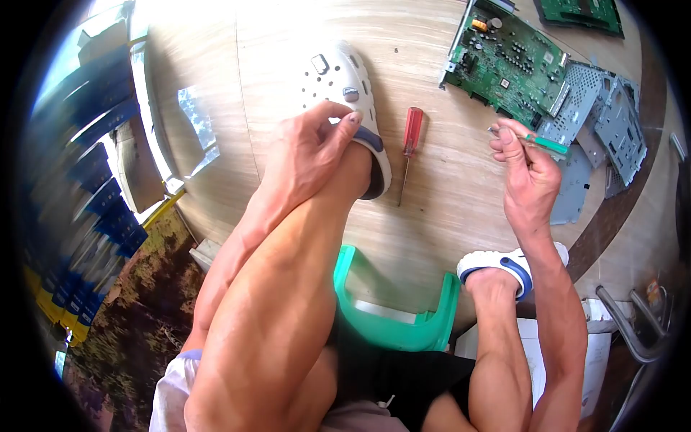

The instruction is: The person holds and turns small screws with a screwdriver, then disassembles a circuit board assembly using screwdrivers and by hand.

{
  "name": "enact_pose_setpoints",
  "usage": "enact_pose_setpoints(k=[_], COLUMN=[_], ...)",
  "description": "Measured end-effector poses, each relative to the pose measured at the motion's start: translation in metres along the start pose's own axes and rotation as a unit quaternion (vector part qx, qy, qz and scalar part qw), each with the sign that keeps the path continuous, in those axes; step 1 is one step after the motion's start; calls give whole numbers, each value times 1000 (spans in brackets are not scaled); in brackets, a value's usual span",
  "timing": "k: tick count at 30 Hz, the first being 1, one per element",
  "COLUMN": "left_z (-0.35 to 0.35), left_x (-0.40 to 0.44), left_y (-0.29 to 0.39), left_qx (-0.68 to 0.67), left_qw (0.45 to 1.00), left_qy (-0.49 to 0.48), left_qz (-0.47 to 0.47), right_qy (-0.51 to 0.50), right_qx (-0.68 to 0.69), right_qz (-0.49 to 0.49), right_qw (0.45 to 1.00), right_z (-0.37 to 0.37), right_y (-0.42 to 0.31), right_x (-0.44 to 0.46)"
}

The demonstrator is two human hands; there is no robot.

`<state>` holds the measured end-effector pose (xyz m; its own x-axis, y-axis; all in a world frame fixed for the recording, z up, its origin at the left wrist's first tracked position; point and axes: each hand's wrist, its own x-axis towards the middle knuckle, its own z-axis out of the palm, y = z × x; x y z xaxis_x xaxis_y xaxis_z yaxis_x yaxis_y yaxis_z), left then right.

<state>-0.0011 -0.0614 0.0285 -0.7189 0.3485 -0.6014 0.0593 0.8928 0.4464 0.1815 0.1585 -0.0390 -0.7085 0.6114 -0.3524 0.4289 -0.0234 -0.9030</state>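
Note:
My right hand is closed round a slim screwdriver with a green handle; its dark tip pokes out to the left of my fingers. Over the white clog on my left foot, my left hand rests against the ankle. Its thumb and forefinger are pressed together near the clog's blue strap, and whatever is between them is too small to tell. A red-handled screwdriver lies on the floor between my hands. Beyond my right hand is a green circuit board on a metal frame.
Grey perforated metal plates lie right of the board, and another dark green board is at the top. A green plastic stool is between my legs. Blue and yellow packets hang at the left. Metal tubing stands at the right.

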Motion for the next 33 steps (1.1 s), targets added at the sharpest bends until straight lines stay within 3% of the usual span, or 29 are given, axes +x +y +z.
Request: enact_pose_setpoints(k=[12,21,24,26,28,33], left_z=[3,3,-1,1,6,34], left_x=[3,5,8,10,13,36], left_y=[-12,-11,-1,4,10,34], left_qx=[-40,24,77,124,143,30], left_qw=[999,998,992,968,953,972], left_qy=[16,2,-34,-21,-25,-128], left_qz=[29,56,94,217,264,194], right_qy=[-26,-34,-39,-49,-54,-72], right_qx=[-9,0,-2,-6,-4,-5], right_qz=[55,61,66,74,81,78], right_qw=[998,998,997,996,995,994], right_z=[6,8,6,4,3,0], right_y=[16,20,21,19,16,10], right_x=[-7,-9,-6,-3,-1,8])
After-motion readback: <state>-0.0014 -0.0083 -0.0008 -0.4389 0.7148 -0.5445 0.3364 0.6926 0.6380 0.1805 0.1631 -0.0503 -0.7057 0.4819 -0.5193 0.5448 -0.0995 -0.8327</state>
